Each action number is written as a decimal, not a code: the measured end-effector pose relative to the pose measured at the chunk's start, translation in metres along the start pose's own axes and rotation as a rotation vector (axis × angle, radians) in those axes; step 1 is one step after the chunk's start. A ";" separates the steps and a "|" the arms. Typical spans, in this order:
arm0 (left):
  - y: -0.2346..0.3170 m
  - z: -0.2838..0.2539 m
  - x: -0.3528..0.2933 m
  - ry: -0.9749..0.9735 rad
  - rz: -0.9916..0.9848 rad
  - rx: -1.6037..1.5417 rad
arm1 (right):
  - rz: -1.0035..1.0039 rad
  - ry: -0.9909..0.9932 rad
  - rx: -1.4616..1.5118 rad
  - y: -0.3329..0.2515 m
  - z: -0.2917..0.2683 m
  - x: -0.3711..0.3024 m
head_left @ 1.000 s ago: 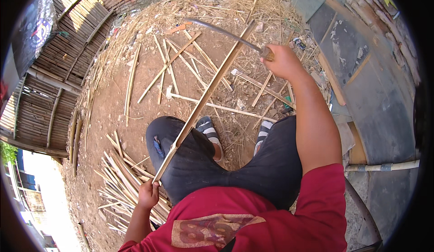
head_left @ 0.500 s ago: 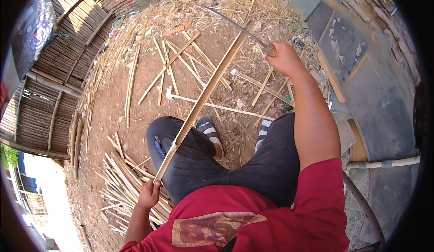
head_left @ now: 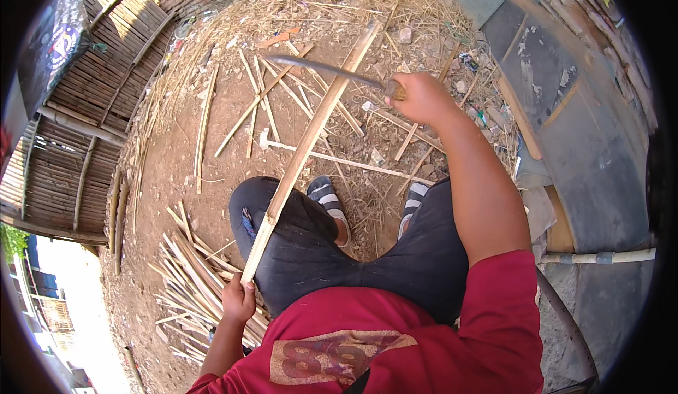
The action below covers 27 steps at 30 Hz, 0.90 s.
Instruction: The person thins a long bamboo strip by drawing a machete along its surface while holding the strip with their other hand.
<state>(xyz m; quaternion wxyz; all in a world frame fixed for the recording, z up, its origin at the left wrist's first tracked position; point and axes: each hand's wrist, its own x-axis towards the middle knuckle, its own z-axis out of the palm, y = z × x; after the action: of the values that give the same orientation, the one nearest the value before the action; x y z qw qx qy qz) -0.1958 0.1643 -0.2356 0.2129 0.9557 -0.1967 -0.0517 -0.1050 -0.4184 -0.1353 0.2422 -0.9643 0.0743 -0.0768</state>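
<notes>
A long split bamboo strip [head_left: 304, 147] slants from my left hand [head_left: 239, 301] across my left thigh and out over the ground ahead. My left hand is closed round its near end, beside my left hip. My right hand [head_left: 424, 100] grips the short wooden handle of a machete [head_left: 326, 72] with a long, curved dark blade. The blade points left and crosses the strip near its far end; whether it touches the strip I cannot tell.
Cut bamboo strips [head_left: 194, 291] lie piled at my left, and others [head_left: 263, 104] are scattered on the dirt ahead. A bamboo-slat wall [head_left: 113, 90] rises on the left. Dark boards [head_left: 593, 154] stand at the right, and dry straw [head_left: 417, 5] covers the far ground.
My right hand has swung the machete left and down, so the blade now crosses the strip. The strip has turned slightly, its far end shifting left and its pale face showing more.
</notes>
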 end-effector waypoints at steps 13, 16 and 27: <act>-0.012 -0.007 0.001 -0.275 -0.134 -0.511 | -0.081 -0.242 0.108 -0.033 0.012 -0.001; -0.009 -0.008 0.002 -0.246 -0.124 -0.428 | -0.054 0.197 0.077 0.001 0.015 0.006; -0.007 -0.004 -0.002 -0.268 -0.180 -0.518 | -0.247 -0.214 0.032 -0.036 0.042 0.000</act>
<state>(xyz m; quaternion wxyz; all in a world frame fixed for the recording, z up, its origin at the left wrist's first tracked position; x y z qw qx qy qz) -0.1941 0.1721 -0.2349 0.4162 0.8678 -0.1180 -0.2444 -0.0930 -0.3675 -0.1544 0.2530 -0.9648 -0.0722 -0.0042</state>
